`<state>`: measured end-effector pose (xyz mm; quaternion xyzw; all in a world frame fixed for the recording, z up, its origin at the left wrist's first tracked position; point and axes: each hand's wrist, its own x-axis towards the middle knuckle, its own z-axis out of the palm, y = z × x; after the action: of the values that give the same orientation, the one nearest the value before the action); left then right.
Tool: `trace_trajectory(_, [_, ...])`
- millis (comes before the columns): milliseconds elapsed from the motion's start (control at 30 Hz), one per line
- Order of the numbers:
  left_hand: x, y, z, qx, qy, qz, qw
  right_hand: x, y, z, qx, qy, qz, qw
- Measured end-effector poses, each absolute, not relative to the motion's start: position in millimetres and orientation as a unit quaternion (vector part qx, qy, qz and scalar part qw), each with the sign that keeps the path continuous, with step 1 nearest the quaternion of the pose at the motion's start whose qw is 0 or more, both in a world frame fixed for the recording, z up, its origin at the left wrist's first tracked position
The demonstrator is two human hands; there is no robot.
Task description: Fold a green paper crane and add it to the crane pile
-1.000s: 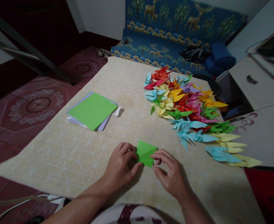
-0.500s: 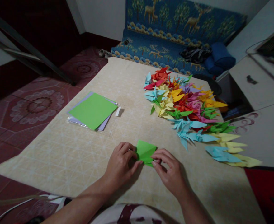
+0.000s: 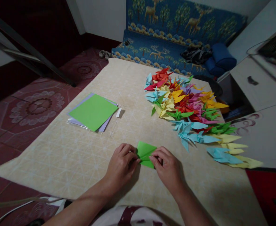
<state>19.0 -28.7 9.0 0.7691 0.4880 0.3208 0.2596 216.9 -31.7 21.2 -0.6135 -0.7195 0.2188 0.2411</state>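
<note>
A small folded piece of green paper lies near the front of the table, between my hands. My left hand pinches its left corner with thumb and fingers. At the paper's right side, my right hand is closed on an edge or flap, its thumb and index finger meeting over the paper. A crease runs across the paper's middle. Both outer corners are hidden under my fingers.
A stack of green and lilac paper sheets lies at the left, a small white scrap beside it. Many-coloured folded paper cranes crowd the table's right side. Beyond the cloth-covered table stands a blue patterned sofa.
My right thumb and fingers have shifted left and slightly up over the green paper. Its lower part now lies more open, showing a larger lower flap. My left hand has barely moved.
</note>
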Motion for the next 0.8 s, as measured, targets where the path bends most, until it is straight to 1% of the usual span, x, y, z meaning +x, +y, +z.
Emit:
trace_trajectory(100, [19,-28,8,0.766,0.49,0.326,0.258,214,-31,21,-0.628,-0.719,0.196,0.224])
trace_trajectory(367, [22,-28,10,0.766,0.493,0.326,0.251,209,-30,20,-0.643,-0.72,0.151,0.213])
trace_trajectory(600, [23,-29,9,0.764,0.508,0.312,0.247,205,-32,21,-0.66,-0.717,0.134,0.178])
trace_trajectory(800, [22,-28,9,0.768,0.501,0.305,0.257,204,-32,15,-0.68,-0.696,0.143,0.18])
